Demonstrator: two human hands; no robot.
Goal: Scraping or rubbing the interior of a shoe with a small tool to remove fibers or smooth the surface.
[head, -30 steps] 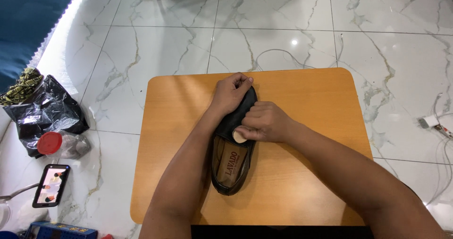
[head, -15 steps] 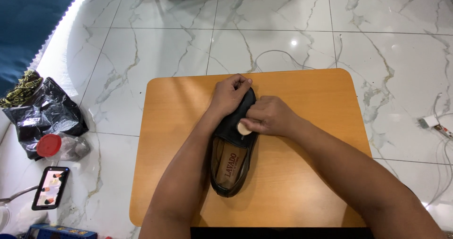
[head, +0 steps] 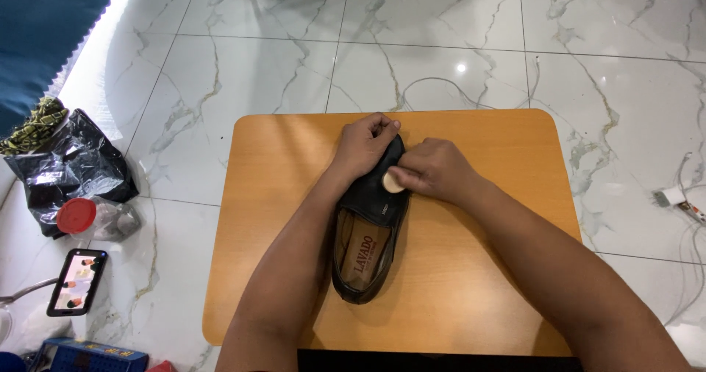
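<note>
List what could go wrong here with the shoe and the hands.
The left hand grips only the toe of the shoe, so the heel could swivel on the smooth table. The right hand pinches a small round pad by its fingertips; it might slip out, or smear the tan insole.

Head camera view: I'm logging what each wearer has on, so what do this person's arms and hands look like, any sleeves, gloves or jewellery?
Both forearms are bare as far as the frame shows; no sleeve edge is visible. The left hand and right hand wear no gloves, and I see no watch, bracelet or ring on the visible parts. Some fingers are curled out of sight, so rings there cannot be ruled out.
</note>
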